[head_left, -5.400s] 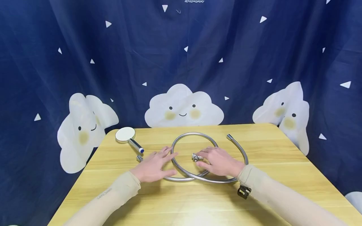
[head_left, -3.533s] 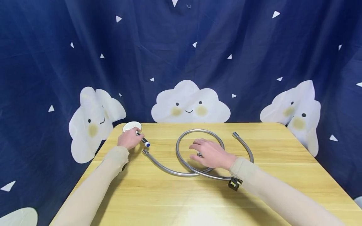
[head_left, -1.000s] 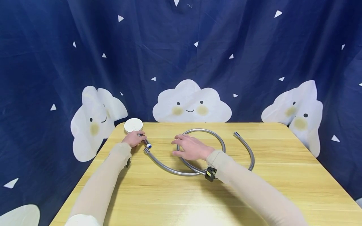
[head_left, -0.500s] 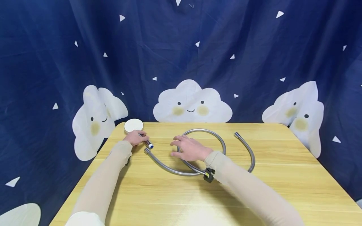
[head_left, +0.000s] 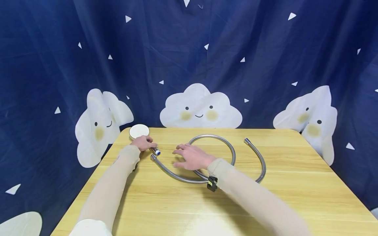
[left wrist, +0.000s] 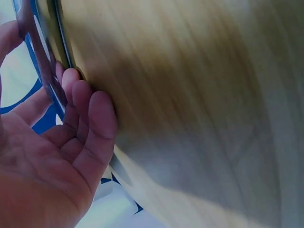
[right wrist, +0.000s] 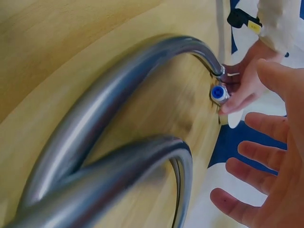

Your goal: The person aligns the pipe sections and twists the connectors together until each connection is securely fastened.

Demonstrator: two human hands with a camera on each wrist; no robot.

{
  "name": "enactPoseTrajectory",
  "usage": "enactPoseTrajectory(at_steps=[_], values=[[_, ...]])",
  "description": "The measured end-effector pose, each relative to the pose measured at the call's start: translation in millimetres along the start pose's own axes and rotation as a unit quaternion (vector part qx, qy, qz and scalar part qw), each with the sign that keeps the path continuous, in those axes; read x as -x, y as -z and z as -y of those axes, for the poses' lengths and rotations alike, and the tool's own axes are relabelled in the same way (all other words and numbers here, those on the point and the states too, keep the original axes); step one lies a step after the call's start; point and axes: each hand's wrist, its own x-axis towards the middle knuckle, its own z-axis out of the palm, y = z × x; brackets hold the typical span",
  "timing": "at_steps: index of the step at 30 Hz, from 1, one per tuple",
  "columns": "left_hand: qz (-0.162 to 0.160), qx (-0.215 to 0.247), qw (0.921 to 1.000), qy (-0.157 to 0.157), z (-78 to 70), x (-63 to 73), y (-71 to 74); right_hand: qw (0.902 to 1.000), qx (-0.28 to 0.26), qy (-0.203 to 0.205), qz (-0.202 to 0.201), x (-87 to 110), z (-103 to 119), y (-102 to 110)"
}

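At the table's back left corner lies a hand shower (head_left: 139, 131) with a round white face and a blue-tipped handle. My left hand (head_left: 142, 143) pinches that handle between thumb and fingers; the left wrist view shows the fingers (left wrist: 102, 114) curled beside it. A grey metal shower hose (head_left: 234, 154) lies looped in mid-table. One hose end (head_left: 153, 157) sits just in front of the handle's blue tip (right wrist: 218, 92); the other end (head_left: 246, 141) points to the back right. My right hand (head_left: 193, 157) hovers over the loop's left side, fingers spread, holding nothing.
The wooden table (head_left: 189, 203) has rounded back corners. Behind it hangs a dark blue curtain (head_left: 189, 49) printed with white clouds and triangles. A small black device (head_left: 212, 183) is strapped at the right wrist.
My left hand has gone from the hose to the hand shower and gripped its handle. The right hand has moved left, off a small chrome fitting that is now out of sight.
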Motion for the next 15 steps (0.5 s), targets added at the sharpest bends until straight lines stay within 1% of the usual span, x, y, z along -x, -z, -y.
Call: enactPoseTrajectory(at_steps=[3,6,11,15], values=[[-0.001,0.001,1.0,0.001,-0.9,4.1,0.2,1.0,0.004,0.004,0.004,-5.6,3,-5],[-0.006,0.003,1.0,0.004,-0.6,5.1,-0.8,0.9999,0.004,0.009,0.004,-10.7,6,-11],[-0.014,0.001,0.9999,0.004,1.3,2.2,-3.3,0.9999,0.006,0.008,0.007,-18.5,8,-21],[-0.01,0.0,0.9999,0.006,2.7,0.2,-3.7,0.9998,0.005,0.004,0.017,-23.1,11,-28]])
